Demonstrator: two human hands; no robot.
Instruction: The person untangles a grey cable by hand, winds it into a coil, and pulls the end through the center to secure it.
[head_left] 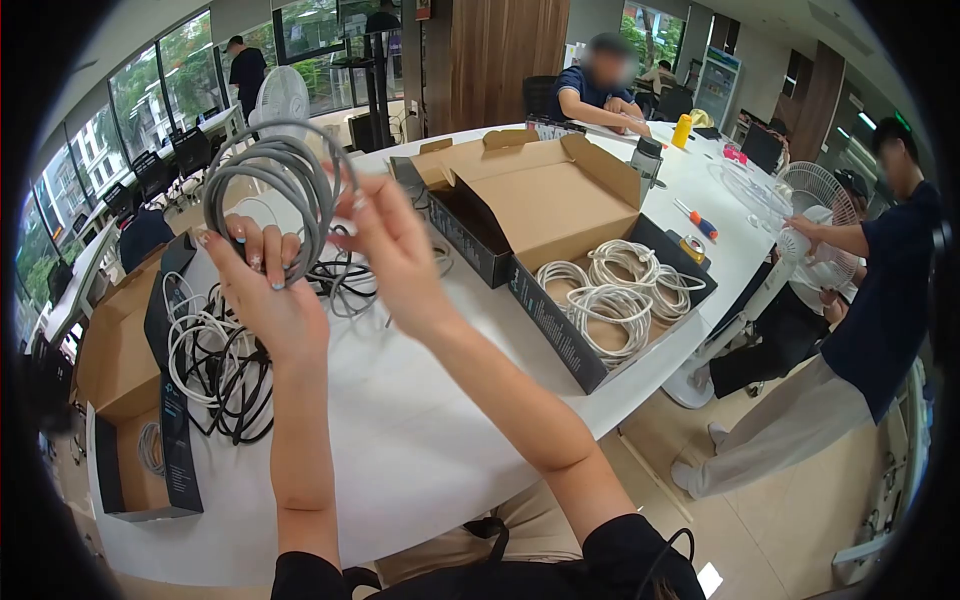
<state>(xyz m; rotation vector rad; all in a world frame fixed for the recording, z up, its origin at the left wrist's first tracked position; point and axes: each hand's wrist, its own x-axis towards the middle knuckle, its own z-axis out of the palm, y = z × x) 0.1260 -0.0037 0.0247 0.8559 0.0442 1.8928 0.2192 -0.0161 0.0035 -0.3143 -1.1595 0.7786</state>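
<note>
A grey cable (318, 205) is wound into a loose coil of several loops, held up above the white table. My left hand (268, 275) is closed around the bottom of the coil, with the loops standing upright over the fingers. At the coil's right side, my right hand (392, 240) has its fingers bent and pinched on a strand of the cable; motion blurs the fingertips a little. Behind and below my hands lies a tangle of white and black cables (225, 370), partly hidden by my left forearm.
An open black cardboard box (555, 330) on the right holds several coiled white cables (610, 320). Another open box (185, 470) on the left contains a grey coil (150, 448). Beyond are a screwdriver (703, 225), a yellow bottle (682, 131), fans and other people.
</note>
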